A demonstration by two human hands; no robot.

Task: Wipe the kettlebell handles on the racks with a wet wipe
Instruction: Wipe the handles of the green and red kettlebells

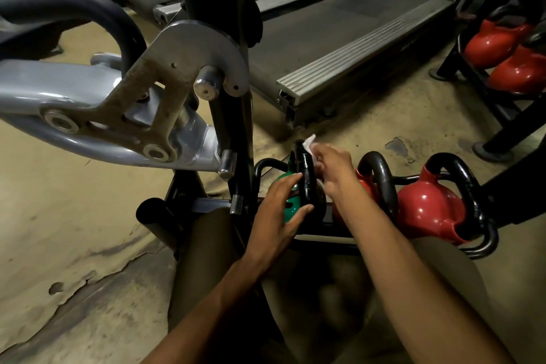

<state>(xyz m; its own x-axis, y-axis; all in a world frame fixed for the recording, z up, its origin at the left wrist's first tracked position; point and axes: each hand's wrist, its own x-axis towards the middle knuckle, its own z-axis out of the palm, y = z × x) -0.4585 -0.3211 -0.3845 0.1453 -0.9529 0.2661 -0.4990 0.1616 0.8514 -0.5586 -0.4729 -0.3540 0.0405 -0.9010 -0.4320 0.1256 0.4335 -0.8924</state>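
Note:
A green kettlebell (291, 205) with a black handle (305, 174) sits at the left end of a low black rack (325, 238). My left hand (279, 214) rests on the green body, thumb and fingers around the handle's base. My right hand (332, 167) presses a white wet wipe (309, 142) against the upper right side of that handle. To the right on the same rack stand a red kettlebell (367, 185), partly hidden by my right forearm, and another red kettlebell (428, 210), both with black handles.
A grey exercise machine arm (97, 115) and its black post (233, 133) stand close at the left. Treadmill decks (339, 35) lie behind. A second rack with red kettlebells (502, 47) is at the far right. My knees are below the rack, on a worn beige floor.

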